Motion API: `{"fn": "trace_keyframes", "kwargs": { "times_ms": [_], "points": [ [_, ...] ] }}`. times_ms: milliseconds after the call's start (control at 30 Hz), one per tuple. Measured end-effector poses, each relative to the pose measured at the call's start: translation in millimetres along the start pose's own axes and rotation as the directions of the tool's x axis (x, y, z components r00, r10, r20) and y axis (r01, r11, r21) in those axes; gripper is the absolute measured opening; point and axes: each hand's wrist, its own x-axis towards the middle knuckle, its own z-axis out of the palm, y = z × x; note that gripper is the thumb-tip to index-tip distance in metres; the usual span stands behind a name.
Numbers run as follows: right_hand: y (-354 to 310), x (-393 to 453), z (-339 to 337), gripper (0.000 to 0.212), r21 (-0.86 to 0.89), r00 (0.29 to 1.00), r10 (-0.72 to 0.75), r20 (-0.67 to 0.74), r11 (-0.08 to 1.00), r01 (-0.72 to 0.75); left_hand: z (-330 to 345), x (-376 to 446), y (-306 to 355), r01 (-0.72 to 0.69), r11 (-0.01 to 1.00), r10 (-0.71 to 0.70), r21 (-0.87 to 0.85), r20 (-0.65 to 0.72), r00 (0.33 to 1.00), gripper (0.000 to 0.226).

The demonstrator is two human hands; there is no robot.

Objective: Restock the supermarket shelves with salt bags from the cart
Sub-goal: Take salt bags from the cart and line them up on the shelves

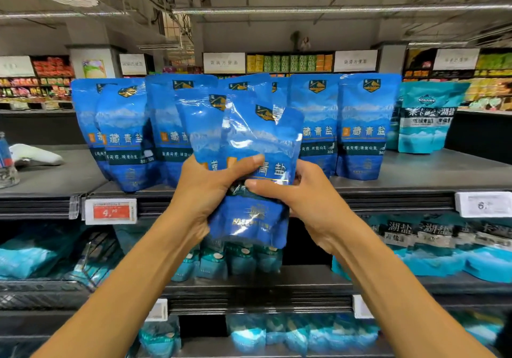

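Shelf edge (388, 199) lies just beyond my knuckles. My left hand (205, 191) and right hand (302, 199) clamp two salt bags (257, 147); standing bags (360, 130) crowd behind them, with bare shelf farther right.

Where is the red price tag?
In the head view, the red price tag sits on the top shelf's front edge, left of the left hand.

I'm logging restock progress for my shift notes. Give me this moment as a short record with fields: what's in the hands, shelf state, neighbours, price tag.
held: two or more blue salt bags, bunched, in front of the top shelf
left hand: grips the bunch from the left, thumb across the front
right hand: grips it from the right
top shelf: standing blue bags in a row
neighbours: teal salt bags at the right end
price tag: red, reads 4.90
cart: not in view
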Motion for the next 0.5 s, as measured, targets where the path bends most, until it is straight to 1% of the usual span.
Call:
{"fn": "trace_keyframes", "kwargs": {
  "times_ms": [67,133,200,267,333,400,500],
  "points": [
    [-1,-2,-13,0.033,0.033,0.998,0.001,-0.07,0.999,0.002,7,5,-2,0.021,1.0,-0.021,-0.022,-0.013,1.0,0.047],
    [-5,-1,-28,0.033,0.015,0.992,-0.013,-0.126,1.0,0.015,9,11,-4,0.035,0.998,-0.037,-0.044,-0.032,0.999,0.036],
    [-11,5,-47,0.029,-0.017,0.978,-0.057,-0.2,0.998,0.055,9,16,-3,0.052,0.998,-0.053,-0.033,-0.042,0.998,0.033],
    [-17,13,-66,0.027,-0.092,0.947,-0.125,-0.295,0.991,0.102,5,20,-1,0.084,0.997,-0.083,0.002,-0.05,0.995,0.039],
    [-20,23,-82,0.032,-0.202,0.91,-0.186,-0.371,0.973,0.116,0,22,1,0.105,0.994,-0.104,0.01,-0.064,0.993,0.038],
    [-18,33,-92,0.029,-0.298,0.887,-0.238,-0.397,0.947,0.121,-3,23,3,0.112,0.994,-0.111,-0.001,-0.088,0.99,0.034],
    [-9,47,-97,0.032,-0.391,0.883,-0.272,-0.383,0.914,0.112,-5,24,0,0.135,0.991,-0.137,-0.027,-0.103,0.985,0.032]
  ]
}}
